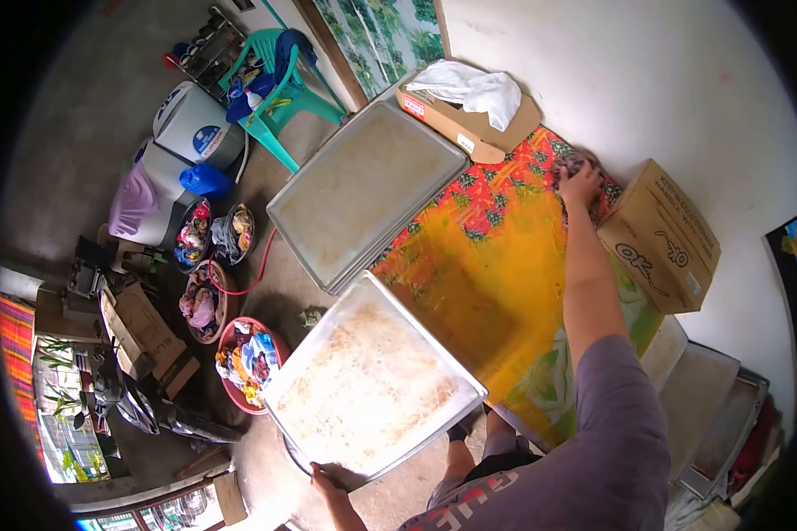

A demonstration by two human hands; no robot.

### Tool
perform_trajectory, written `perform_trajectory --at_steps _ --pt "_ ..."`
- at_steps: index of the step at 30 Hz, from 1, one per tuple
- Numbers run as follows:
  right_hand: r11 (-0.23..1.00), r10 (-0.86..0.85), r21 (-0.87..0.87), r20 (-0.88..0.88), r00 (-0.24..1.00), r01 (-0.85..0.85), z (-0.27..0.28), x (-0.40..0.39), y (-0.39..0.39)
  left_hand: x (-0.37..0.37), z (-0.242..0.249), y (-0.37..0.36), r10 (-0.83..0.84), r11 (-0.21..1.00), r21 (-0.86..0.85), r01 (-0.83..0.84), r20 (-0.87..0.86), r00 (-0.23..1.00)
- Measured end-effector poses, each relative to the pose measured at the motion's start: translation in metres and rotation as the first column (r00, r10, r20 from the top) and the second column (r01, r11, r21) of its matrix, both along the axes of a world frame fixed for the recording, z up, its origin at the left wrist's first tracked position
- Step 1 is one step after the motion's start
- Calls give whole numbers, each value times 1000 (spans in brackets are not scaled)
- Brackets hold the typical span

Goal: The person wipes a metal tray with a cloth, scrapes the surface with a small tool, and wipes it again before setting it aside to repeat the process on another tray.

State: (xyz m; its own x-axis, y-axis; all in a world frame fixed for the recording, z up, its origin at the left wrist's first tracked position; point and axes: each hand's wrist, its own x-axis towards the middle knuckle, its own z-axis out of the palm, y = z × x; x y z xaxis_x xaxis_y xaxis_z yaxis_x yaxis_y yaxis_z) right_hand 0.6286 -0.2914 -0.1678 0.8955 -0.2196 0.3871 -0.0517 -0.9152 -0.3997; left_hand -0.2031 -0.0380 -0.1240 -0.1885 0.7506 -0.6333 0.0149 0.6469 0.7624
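Note:
A large metal tray [372, 380] with brownish stains hangs tilted over the floor at the near edge of the table. My left hand [329, 482] grips its lower left rim. At the far right of the table, my right hand [581, 184] is closed on a crumpled, dark patterned cloth [562, 165], near the wall. Beneath that arm lies a red and yellow patterned tablecloth [487, 283]. Another metal tray [367, 190], apparently on a stack, rests on the table's left part.
A cardboard box with white plastic [474, 119] sits at the back; a closed carton [660, 239] stands right. More trays [704, 407] lean at lower right. Laundry basins [248, 363], a green chair [274, 80] and a washing machine [195, 124] are left.

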Motion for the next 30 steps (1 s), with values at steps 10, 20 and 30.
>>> perform_trajectory --at_steps 10,20,30 --pt "446 890 -44 127 437 -894 35 -220 117 64 16 32 53 997 45 -55 46 998" --pt "-73 996 700 91 -12 -710 7 -504 96 163 24 71 -45 984 175 21 129 991" --pt "644 722 697 -415 554 -316 130 -268 -44 158 22 63 -21 975 222 12 36 999"
